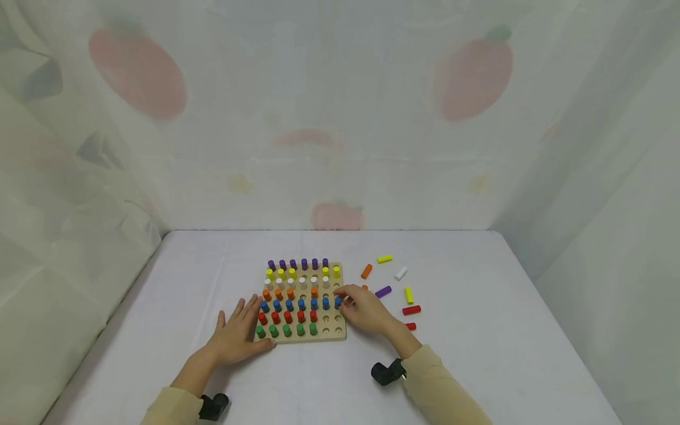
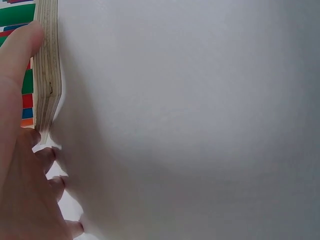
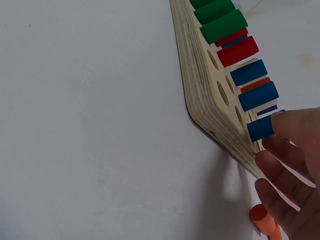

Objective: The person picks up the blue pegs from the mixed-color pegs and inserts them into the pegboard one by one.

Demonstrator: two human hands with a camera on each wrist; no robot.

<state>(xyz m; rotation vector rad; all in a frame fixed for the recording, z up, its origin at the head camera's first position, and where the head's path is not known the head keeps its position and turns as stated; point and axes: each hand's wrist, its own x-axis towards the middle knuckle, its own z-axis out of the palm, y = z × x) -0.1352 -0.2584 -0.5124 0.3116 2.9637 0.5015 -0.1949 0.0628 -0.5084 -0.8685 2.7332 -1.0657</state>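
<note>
A wooden peg board [image 1: 319, 339] lies on the table, with rows of coloured pegs standing in it: purple at the back, then yellow, white, orange, blue, red and green in front. My right hand [image 1: 366, 310] is at the board's right edge, pinching a blue peg [image 3: 260, 129] between thumb and finger at the end of the blue row. The lower end of that peg meets the board. At the left front corner, my left hand [image 1: 234, 339] rests with its thumb against the front edge and its other fingers spread along the left side.
Loose pegs lie right of the board, among them a yellow peg [image 1: 385, 259], a white peg [image 1: 401, 273], a purple peg [image 1: 383, 291] and a red peg [image 1: 411, 310]. An orange peg [image 3: 262, 219] lies near the right fingers. Printed curtains hang behind and beside the white table [image 1: 478, 330].
</note>
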